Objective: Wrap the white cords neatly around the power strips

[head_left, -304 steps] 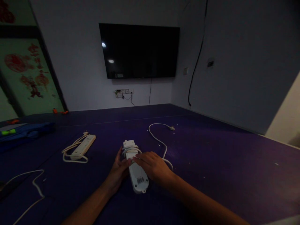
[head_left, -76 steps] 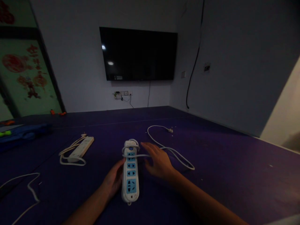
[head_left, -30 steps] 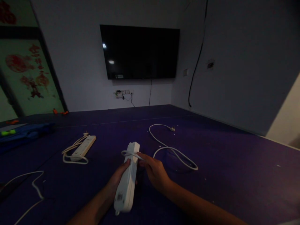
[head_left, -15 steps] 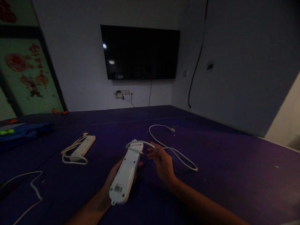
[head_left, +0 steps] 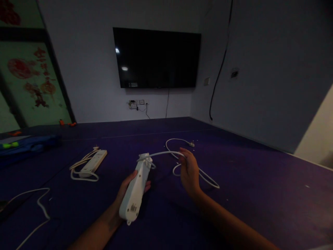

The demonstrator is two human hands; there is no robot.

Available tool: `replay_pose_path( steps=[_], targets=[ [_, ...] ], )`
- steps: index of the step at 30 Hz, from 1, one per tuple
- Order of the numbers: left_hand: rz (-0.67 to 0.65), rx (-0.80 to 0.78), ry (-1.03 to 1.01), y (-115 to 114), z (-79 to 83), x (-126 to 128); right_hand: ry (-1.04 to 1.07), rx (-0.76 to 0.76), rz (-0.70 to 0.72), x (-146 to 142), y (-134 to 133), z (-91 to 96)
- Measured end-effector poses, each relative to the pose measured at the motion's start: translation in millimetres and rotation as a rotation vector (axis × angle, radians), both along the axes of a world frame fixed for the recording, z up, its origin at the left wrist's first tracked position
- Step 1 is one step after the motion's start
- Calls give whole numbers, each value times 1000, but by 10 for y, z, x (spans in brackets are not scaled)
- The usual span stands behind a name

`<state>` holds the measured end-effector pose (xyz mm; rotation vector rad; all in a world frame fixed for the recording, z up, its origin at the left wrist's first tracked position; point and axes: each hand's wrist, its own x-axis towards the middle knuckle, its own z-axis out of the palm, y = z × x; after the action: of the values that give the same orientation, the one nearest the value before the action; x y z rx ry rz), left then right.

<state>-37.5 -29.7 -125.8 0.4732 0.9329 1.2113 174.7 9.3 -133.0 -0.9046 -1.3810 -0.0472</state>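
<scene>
My left hand [head_left: 125,189] is closed around a white power strip [head_left: 137,189], held at a tilt with its screwed, labelled underside facing me. The strip's white cord [head_left: 162,152] is looped round its far end and runs across to my right hand [head_left: 189,172]. There the fingers are closed on the cord, a short way right of the strip. Beyond my right hand the cord lies in loose curves on the purple surface and ends in a plug [head_left: 191,143].
A second white power strip [head_left: 94,163] with its cord wrapped round it lies to the left. Another white cord [head_left: 43,206] trails at lower left. Blue cloth [head_left: 39,143] with a yellow-green object sits at far left. A television [head_left: 158,59] hangs on the back wall.
My right hand has moved right and slightly up, drawing the cord out straighter from the strip. The strip in my left hand has shifted a little left and turned somewhat onto its side.
</scene>
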Motion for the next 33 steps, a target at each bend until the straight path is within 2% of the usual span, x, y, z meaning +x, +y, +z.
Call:
replay_pose_path(
  steps=[8,12,15,18,22,26,29,33],
  targets=[
    [-86,-12,-23,44,-132,-38,-39,37,-131,260,259,-21],
    [-218,79,-111,129,-228,-84,-121,-34,-195,382,391,-72],
    [-265,111,-145,166,-261,-115,-237,-107,-261,453,462,-112],
    [-247,91,-82,146,-221,-118,-390,-229,-364,496,477,-120],
    [-123,63,26,92,-132,-82,-651,-431,-467,519,430,-90],
    [-49,151,111,81,-109,-60,-805,-549,-517,514,378,-84],
    [-43,209,149,89,-126,-63,-809,-522,-573,471,338,-85],
    [-25,236,160,90,-160,-52,-771,-269,-586,311,232,-13]
  ],
)
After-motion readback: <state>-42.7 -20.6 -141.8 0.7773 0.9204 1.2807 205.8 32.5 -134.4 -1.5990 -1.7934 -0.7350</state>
